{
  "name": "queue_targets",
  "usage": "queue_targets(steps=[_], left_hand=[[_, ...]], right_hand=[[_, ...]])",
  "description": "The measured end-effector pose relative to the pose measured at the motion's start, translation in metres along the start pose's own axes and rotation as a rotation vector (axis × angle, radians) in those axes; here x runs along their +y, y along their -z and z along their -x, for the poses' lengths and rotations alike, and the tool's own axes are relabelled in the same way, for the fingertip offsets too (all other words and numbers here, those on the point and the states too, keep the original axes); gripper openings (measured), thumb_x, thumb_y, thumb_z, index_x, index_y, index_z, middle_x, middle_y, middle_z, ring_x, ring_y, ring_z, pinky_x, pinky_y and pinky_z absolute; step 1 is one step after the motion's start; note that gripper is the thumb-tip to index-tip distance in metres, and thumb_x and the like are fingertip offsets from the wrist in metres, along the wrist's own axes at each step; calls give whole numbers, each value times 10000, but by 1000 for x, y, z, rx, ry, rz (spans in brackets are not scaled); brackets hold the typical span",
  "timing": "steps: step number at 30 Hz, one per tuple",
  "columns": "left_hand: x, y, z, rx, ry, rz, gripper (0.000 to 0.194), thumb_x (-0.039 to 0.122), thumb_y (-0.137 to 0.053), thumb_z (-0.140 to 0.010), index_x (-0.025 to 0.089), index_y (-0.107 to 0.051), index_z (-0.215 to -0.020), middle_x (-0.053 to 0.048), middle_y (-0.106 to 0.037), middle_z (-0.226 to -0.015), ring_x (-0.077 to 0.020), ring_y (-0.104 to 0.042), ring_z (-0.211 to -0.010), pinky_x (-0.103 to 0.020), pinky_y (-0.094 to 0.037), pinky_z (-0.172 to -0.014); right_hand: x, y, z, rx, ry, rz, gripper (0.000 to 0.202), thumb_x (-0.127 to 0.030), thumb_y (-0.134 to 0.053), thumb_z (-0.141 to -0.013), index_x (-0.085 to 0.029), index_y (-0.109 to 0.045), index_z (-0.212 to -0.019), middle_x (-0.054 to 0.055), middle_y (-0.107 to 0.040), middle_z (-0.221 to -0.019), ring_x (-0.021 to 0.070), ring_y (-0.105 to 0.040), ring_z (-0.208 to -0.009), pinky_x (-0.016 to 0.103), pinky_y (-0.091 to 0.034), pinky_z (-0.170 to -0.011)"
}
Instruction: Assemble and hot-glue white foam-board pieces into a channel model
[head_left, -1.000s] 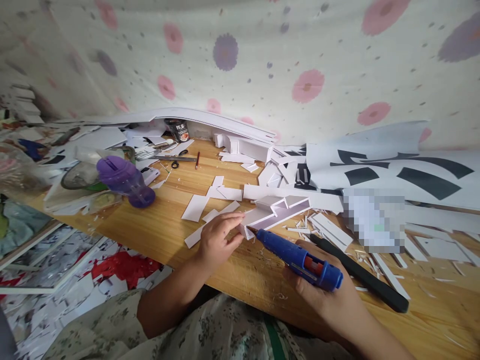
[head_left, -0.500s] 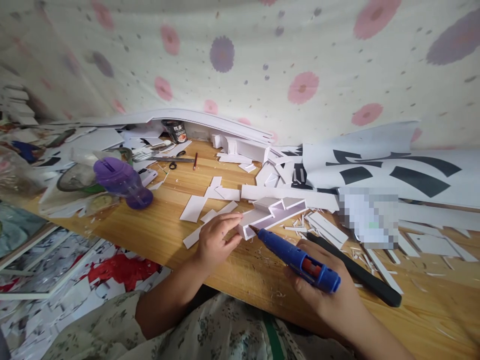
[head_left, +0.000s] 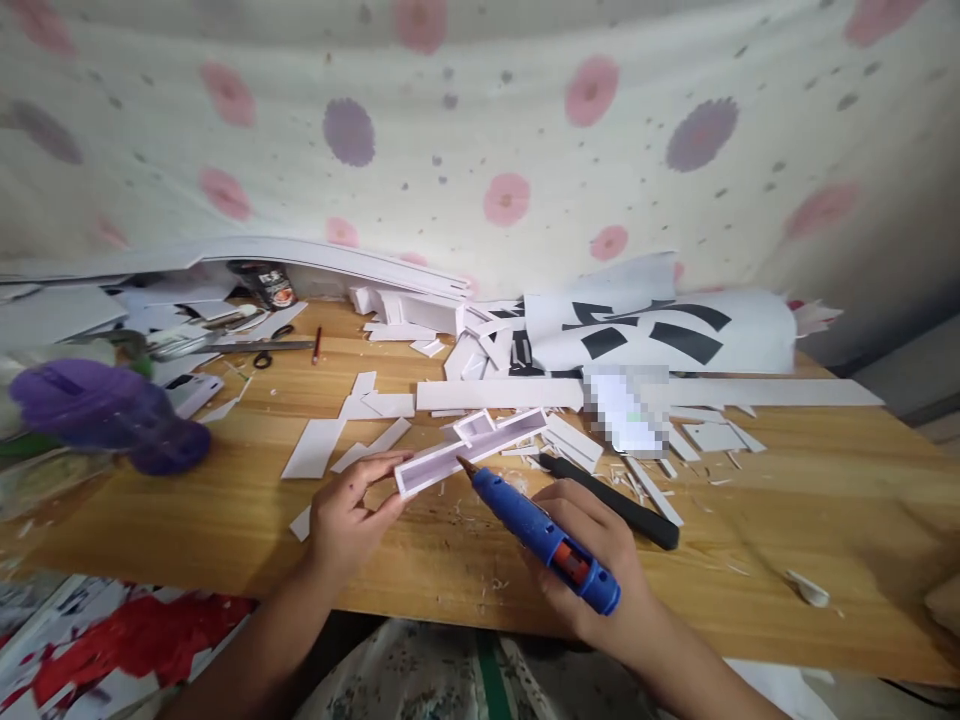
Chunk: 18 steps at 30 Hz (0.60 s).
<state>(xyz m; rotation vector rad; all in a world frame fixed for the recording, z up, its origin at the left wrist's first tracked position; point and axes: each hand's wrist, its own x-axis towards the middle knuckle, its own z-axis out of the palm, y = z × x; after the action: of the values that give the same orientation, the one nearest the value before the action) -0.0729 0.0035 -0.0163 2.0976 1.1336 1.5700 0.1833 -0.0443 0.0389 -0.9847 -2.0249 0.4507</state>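
Observation:
My left hand [head_left: 356,515] pinches the near left end of a white foam-board piece [head_left: 510,432], a long open channel with a small box shape on its far side. In my right hand [head_left: 589,560] is a blue glue gun [head_left: 544,530], its tip pointing left at the channel's near edge. Whether the tip touches the board cannot be made out. A black bar-like tool [head_left: 615,500] lies just beyond my right hand. Flat white board pieces [head_left: 313,448] lie beyond my left hand.
A purple bottle [head_left: 161,430] stands at the left. Scissors [head_left: 289,346], a red pencil [head_left: 317,345] and a dark cup [head_left: 262,285] are farther back. Patterned paper [head_left: 660,330], a long white strip [head_left: 772,392] and scraps lie behind and to the right.
The view has swung right. The white piece is turned so its open channel faces the camera more, and the glue gun's tip has moved from its left end towards its middle.

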Motion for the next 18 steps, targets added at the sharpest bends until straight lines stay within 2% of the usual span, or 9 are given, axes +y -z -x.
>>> queue_targets(steps=[5,10,18], left_hand=[[5,2,9,-41,172,160,277,132,-677,-760,209,-661,-1026,-59,-734,-1042,-214,-703,-950,-308,-569,-850],[10,5,14,-48,217,177,280,100,-675,-737,224,-682,-988,-37,-743,-1021,-195,-710,-926,-253,-585,-798],[12,10,17,-45,292,157,263,117,-674,-748,229,-681,-986,-22,-745,-994,-187,-716,-882,-241,-591,-776]], right_hand=[[0,8,11,9,-50,-77,59,-180,-487,-716,-196,-505,-769,46,-537,-775,172,-515,-687,302,-437,-593],[2,12,14,23,-83,-113,55,-172,-480,-700,-192,-514,-738,31,-534,-739,152,-507,-645,276,-414,-561],[3,11,13,8,-84,-149,62,-178,-485,-689,-197,-523,-735,23,-546,-715,152,-512,-634,271,-408,-554]])
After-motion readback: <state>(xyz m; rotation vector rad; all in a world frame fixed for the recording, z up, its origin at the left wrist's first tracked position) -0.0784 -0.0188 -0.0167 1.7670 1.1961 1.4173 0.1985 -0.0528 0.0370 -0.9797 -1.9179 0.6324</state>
